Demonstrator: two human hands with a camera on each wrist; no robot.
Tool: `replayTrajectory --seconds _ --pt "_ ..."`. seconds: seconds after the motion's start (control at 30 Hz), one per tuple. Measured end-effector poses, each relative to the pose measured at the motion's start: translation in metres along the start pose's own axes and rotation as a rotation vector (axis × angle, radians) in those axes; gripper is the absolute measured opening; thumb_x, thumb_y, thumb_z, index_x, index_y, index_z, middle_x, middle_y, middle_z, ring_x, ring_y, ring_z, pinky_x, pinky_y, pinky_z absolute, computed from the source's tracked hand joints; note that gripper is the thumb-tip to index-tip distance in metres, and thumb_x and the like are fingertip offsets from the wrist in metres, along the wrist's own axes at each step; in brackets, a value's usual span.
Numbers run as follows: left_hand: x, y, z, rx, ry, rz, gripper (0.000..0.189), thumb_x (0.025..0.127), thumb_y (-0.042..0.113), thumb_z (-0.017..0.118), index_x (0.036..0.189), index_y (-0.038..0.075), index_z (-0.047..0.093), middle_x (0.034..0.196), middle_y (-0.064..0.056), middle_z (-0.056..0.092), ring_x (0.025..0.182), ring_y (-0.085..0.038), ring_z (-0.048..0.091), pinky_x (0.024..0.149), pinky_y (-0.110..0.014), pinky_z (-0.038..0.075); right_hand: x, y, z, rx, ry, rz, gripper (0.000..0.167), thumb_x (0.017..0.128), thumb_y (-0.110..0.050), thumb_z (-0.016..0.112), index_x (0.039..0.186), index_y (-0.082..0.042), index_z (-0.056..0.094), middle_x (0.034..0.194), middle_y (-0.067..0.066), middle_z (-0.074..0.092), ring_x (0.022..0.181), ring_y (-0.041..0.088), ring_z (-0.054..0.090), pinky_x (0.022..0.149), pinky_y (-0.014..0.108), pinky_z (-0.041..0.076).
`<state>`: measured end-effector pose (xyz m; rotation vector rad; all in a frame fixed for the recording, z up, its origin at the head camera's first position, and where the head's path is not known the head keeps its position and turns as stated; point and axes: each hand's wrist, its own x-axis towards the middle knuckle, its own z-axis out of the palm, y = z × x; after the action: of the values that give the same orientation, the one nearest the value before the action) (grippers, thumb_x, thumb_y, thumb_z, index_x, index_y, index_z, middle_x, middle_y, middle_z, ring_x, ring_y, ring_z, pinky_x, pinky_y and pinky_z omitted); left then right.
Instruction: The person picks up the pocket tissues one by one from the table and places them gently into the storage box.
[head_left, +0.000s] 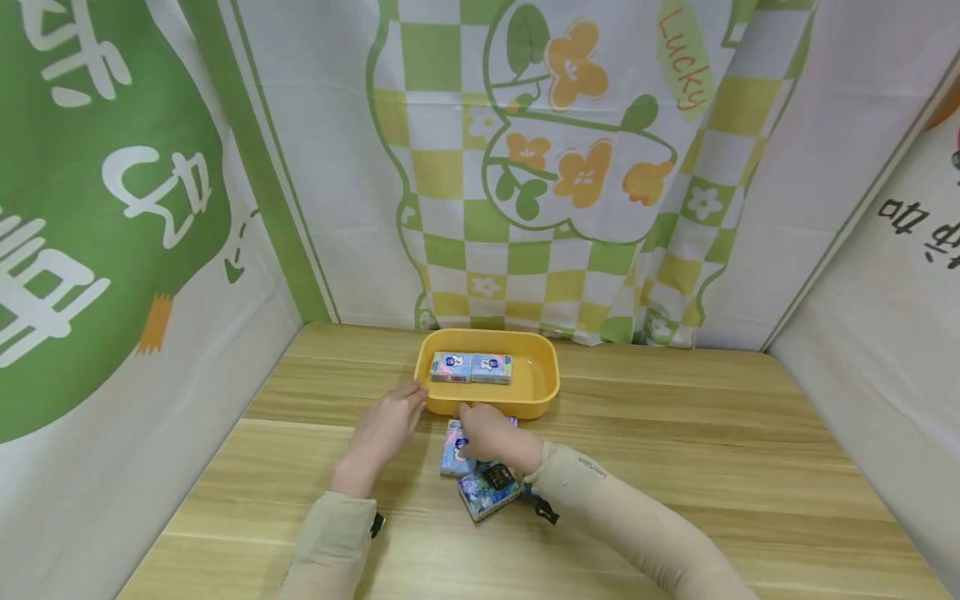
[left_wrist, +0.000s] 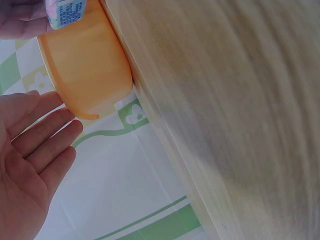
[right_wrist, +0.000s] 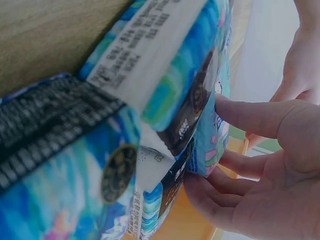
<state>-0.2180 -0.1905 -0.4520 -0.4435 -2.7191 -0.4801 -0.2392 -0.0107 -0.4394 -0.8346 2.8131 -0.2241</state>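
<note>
My left hand [head_left: 386, 429] has its fingers extended, the fingertips right at the left front corner of the yellow tray [head_left: 551, 387]. In the left wrist view the fingers are spread, palm showing, beside the tray's wall. My right hand [head_left: 491, 435] is just in front of the tray, thumb and fingers pinching a light blue and pink tissue pack [right_wrist: 206, 142]. Beside that pack, in the right wrist view, are several dark blue patterned tissue packs [right_wrist: 55, 185]. One patterned pack [head_left: 487, 493] lies tilted nearest me. The right hand partly covers the others.
Two light blue tissue packs [head_left: 451, 367] lie side by side inside the tray, towards its left. The wooden table [head_left: 675, 467] reaches back to a checked, flowered curtain [head_left: 525, 275]. Printed cloth also hangs at the left and right.
</note>
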Motion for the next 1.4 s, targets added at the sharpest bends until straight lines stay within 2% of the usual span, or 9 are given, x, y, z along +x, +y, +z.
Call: replayTrajectory --seconds 0.17,0.43,0.63,0.87,1.07,1.27,1.4 --pt "0.001 0.000 0.001 0.004 0.009 0.012 0.029 0.093 0.014 0.059 0.119 0.003 0.064 0.128 -0.017 0.060 0.116 -0.037 0.058 0.101 -0.049 0.047 -0.001 0.000 -0.002 0.002 -0.004 0.010 0.055 0.075 -0.027 0.081 0.120 -0.006 0.057 0.105 0.011 0.064 0.096 0.022 0.061 0.082 0.031 0.055" --pt "0.002 -0.001 0.002 -0.002 0.007 0.015 0.029 0.093 0.014 0.059 0.120 0.002 0.064 0.129 -0.017 0.059 0.117 -0.037 0.058 0.101 -0.050 0.047 0.001 0.002 -0.002 0.003 0.002 -0.014 0.047 0.071 -0.025 0.083 0.110 -0.007 0.064 0.095 0.006 0.064 0.089 0.018 0.058 0.076 0.028 0.055" --pt "0.003 -0.001 0.002 0.001 0.011 0.018 0.029 0.093 0.014 0.059 0.119 0.002 0.064 0.128 -0.017 0.060 0.117 -0.037 0.058 0.101 -0.050 0.047 0.000 0.005 -0.004 0.077 0.000 -0.032 0.048 0.072 -0.019 0.082 0.114 -0.005 0.063 0.099 0.006 0.066 0.084 0.014 0.059 0.076 0.024 0.055" --pt "0.002 -0.001 0.002 0.001 0.022 0.027 0.028 0.093 0.013 0.060 0.118 0.002 0.065 0.127 -0.017 0.060 0.115 -0.037 0.058 0.100 -0.050 0.048 -0.005 0.005 -0.009 0.131 0.032 -0.091 0.036 0.077 -0.012 0.076 0.108 -0.002 0.063 0.093 0.006 0.066 0.075 0.011 0.056 0.069 0.022 0.053" --pt "0.001 -0.001 0.003 -0.001 0.019 0.020 0.029 0.092 0.012 0.060 0.119 0.002 0.065 0.128 -0.017 0.060 0.116 -0.037 0.058 0.101 -0.050 0.047 -0.007 0.003 -0.009 0.172 0.021 -0.073 0.033 0.083 -0.014 0.071 0.112 -0.003 0.062 0.100 0.007 0.067 0.082 0.012 0.059 0.072 0.023 0.054" --pt "0.000 -0.002 0.002 -0.002 0.021 0.017 0.028 0.092 0.013 0.060 0.118 0.003 0.065 0.128 -0.017 0.060 0.115 -0.036 0.059 0.101 -0.050 0.048 -0.006 0.002 -0.009 0.146 0.025 -0.068 0.034 0.086 -0.016 0.068 0.117 -0.004 0.062 0.109 0.008 0.067 0.096 0.017 0.062 0.083 0.027 0.055" --pt "0.001 -0.002 0.003 -0.001 0.023 0.018 0.028 0.092 0.013 0.060 0.119 0.003 0.065 0.128 -0.017 0.060 0.115 -0.036 0.059 0.100 -0.050 0.048 -0.006 0.004 -0.012 0.173 0.033 -0.080 0.031 0.087 -0.016 0.066 0.115 -0.003 0.063 0.107 0.007 0.067 0.089 0.013 0.062 0.078 0.024 0.055"
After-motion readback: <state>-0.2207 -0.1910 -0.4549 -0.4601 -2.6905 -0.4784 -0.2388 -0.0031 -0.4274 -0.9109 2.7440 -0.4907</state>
